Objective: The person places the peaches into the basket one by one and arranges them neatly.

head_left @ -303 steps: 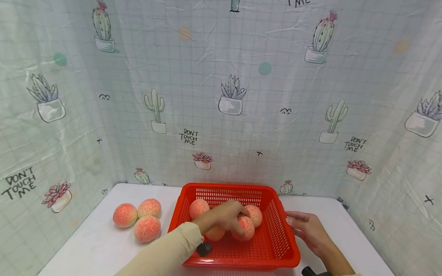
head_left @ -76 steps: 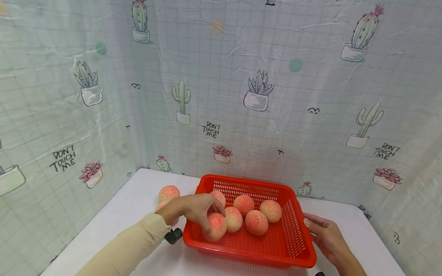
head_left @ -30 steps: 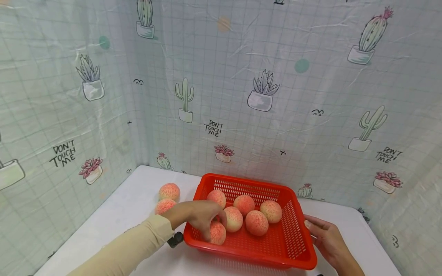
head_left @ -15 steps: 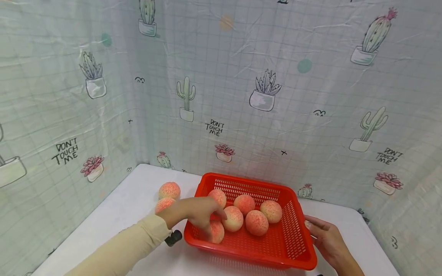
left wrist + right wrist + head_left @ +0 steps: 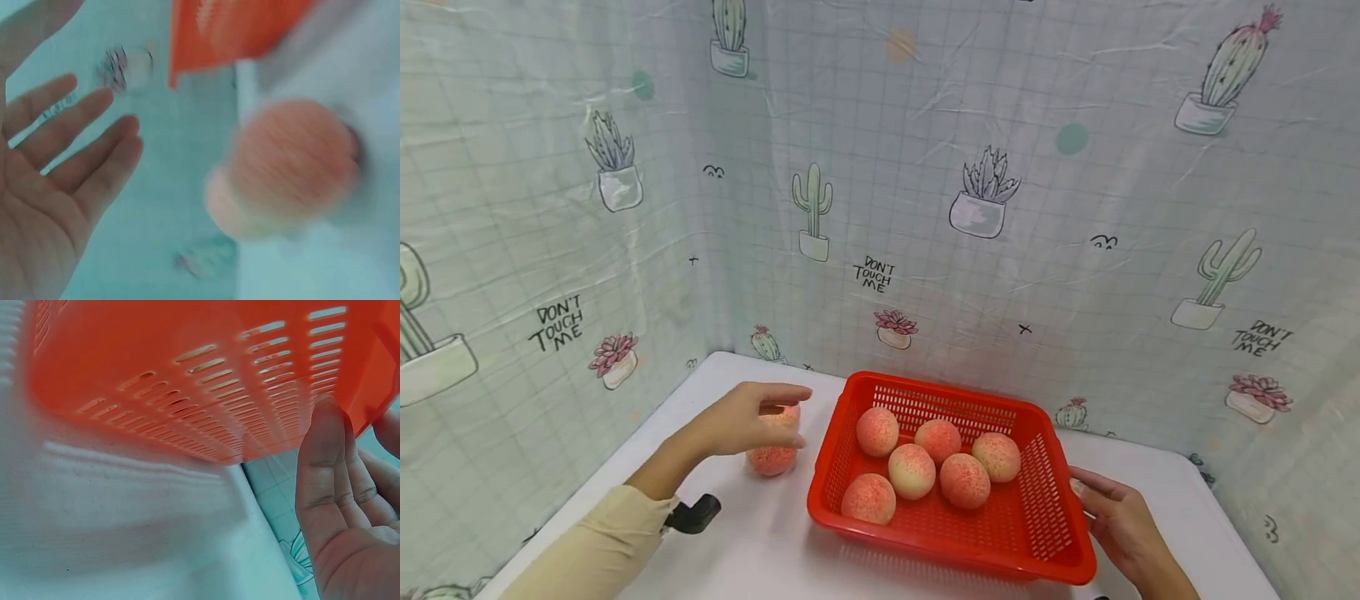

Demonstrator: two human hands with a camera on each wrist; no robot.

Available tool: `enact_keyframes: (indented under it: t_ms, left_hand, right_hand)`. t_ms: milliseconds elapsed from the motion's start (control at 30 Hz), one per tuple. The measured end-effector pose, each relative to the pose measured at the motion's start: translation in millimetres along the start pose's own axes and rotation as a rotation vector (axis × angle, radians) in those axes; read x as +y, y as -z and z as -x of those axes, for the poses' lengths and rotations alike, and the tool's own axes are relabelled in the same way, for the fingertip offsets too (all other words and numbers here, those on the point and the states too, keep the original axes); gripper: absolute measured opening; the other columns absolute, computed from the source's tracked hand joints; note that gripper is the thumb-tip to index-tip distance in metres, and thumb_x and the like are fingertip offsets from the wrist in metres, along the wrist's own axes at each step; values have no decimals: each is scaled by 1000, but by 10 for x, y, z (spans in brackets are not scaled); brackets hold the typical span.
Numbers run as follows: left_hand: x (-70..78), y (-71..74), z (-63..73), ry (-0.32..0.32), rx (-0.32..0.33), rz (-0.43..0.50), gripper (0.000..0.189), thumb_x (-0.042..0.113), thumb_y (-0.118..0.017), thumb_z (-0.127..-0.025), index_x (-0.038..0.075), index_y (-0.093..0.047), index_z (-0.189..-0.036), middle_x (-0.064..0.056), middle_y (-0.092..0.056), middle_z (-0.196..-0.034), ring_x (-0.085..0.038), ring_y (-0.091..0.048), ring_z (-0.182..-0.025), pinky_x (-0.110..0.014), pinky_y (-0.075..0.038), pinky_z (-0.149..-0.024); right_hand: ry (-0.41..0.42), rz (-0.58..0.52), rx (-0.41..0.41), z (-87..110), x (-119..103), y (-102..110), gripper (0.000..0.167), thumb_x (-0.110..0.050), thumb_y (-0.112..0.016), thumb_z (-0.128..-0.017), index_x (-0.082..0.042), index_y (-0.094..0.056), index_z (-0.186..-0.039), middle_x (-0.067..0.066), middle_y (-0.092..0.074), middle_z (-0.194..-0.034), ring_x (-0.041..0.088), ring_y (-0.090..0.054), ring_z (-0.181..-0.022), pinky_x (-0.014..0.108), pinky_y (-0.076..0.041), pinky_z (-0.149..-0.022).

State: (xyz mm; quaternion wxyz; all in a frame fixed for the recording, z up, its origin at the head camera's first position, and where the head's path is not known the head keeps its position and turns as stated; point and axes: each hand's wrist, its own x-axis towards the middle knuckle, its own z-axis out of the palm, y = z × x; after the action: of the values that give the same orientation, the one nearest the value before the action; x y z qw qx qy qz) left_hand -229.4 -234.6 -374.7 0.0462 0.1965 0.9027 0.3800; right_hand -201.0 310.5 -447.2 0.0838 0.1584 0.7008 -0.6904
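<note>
A red plastic basket with slotted walls stands on the white table, with several pink-and-cream peaches inside. Two more peaches sit on the table left of it, one behind the other and partly covered by my left hand. That hand hovers over them, thumb and fingers spread, holding nothing; the left wrist view shows its fingers apart and the nearer peach blurred. My right hand holds the basket's right rim, thumb by the edge and fingers against the outer wall.
A pale grid-patterned curtain with cactus prints rises behind and beside the table. The basket's back edge lies close to that curtain. A black wrist camera is strapped at my left cuff.
My left hand has let go of a peach in the basket's front-left corner and moved left over the outside peaches. Ten seconds ago three peaches lay outside. My right hand stays at the rim.
</note>
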Motion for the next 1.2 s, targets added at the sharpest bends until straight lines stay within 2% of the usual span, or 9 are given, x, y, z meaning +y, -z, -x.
enact_keyframes:
  t_ms: [167,333,433,500,600,733,900,1067,1200]
  left_hand:
    - [-439,-28,231,42,147,-23,80,45,-84,-86,7,-54,-150,-17,-59,-151,-44,-58,-136,-53,-54,-107]
    - [-647,-207,336,189,259,-6,83,46,-82,-88,4,-49,-152,-25,-55,-152,-50,-57,-135,-53,-59,-98]
    - [-674,-326,333,248,289,17,80,42,-82,-88,4,-50,-152,-28,-54,-151,-51,-57,-134,-52,-61,-95]
    - [-688,-404,309,264,312,37,79,39,-84,-88,5,-51,-151,-28,-55,-151,-51,-58,-133,-51,-62,-93]
    - [-696,-517,265,273,347,56,78,36,-85,-87,4,-52,-150,-26,-56,-150,-49,-61,-130,-48,-63,-92]
    - [-673,-637,213,274,388,44,78,36,-86,-86,3,-53,-148,-24,-58,-148,-44,-62,-129,-52,-58,-100]
    - [-628,-697,173,293,436,9,75,34,-86,-85,1,-57,-144,-26,-62,-142,-44,-57,-133,-60,-49,-110]
    - [-611,-719,165,320,455,2,72,34,-87,-83,0,-61,-140,-27,-64,-138,-45,-59,-132,-60,-50,-109]
    - [-608,-724,158,314,457,-4,71,35,-88,-82,1,-63,-139,-25,-65,-138,-45,-60,-131,-59,-51,-108]
  right_hand:
    - [0,6,3,-13,-1,9,56,-32,-70,-101,-21,-54,-153,-25,-74,-106,4,-73,-98,33,-63,-93]
    - [-8,-8,5,-12,18,26,59,-31,-68,-102,-19,-48,-156,-25,-73,-105,4,-72,-98,32,-62,-93]
    - [-8,-11,7,-6,31,32,57,-30,-67,-103,-20,-49,-156,-26,-73,-105,4,-72,-98,32,-63,-93]
    - [-8,-14,10,-1,37,32,55,-30,-67,-102,-22,-52,-154,-26,-73,-104,4,-72,-98,32,-63,-93]
    - [-6,-14,8,-1,43,31,52,-31,-68,-102,-24,-55,-152,-25,-74,-104,4,-72,-98,32,-63,-93]
    - [-3,-9,5,-5,44,26,52,-31,-68,-102,-24,-56,-151,-25,-74,-105,5,-72,-99,32,-62,-93]
    - [0,-8,2,-7,34,5,50,-32,-69,-101,-24,-57,-150,-25,-74,-105,5,-73,-99,32,-62,-93]
    - [4,-6,0,4,30,-6,47,-31,-68,-102,-26,-60,-148,-25,-74,-105,5,-73,-99,32,-62,-93]
    - [11,-6,-1,17,25,-11,48,-30,-66,-103,-23,-57,-150,-25,-74,-105,5,-73,-99,32,-62,-93]
